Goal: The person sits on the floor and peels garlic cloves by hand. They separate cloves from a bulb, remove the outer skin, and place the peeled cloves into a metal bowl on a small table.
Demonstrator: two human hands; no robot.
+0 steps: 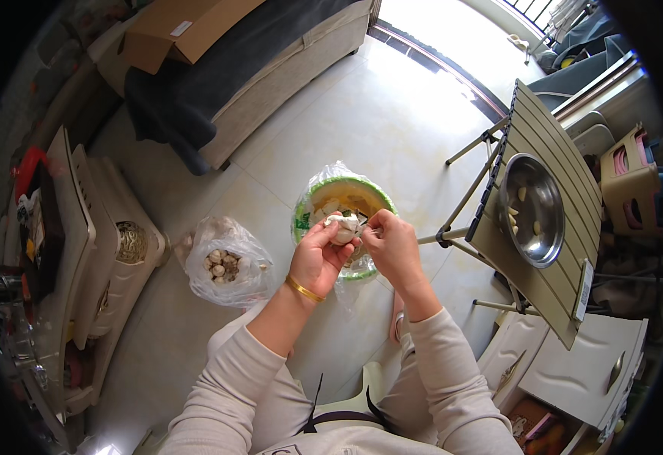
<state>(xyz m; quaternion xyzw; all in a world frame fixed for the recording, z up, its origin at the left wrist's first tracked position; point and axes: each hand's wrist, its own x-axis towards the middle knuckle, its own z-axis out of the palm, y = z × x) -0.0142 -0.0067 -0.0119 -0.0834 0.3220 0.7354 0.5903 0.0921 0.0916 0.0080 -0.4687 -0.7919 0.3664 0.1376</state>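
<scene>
A garlic bulb (342,230) with loose, peeling skin is held in my left hand (321,255), over a green-rimmed bin (385,199) lined with a clear plastic bag. My right hand (393,242) is closed at the bulb's right side, its fingertips pinched; whether a bit of skin is between them is hard to tell. Pale garlic skins (331,205) lie inside the bin. To the left, a clear plastic bag (198,267) on the floor holds several garlic bulbs (221,266). On the right, a stainless steel bowl (549,227) contains several peeled cloves (521,194).
The bowl stands on a slatted folding table (579,213) with metal legs. A sofa (286,85) with a dark cover and a cardboard box (155,48) is at the upper left. White cabinets (570,358) stand lower right, and a light cabinet (112,296) is at left.
</scene>
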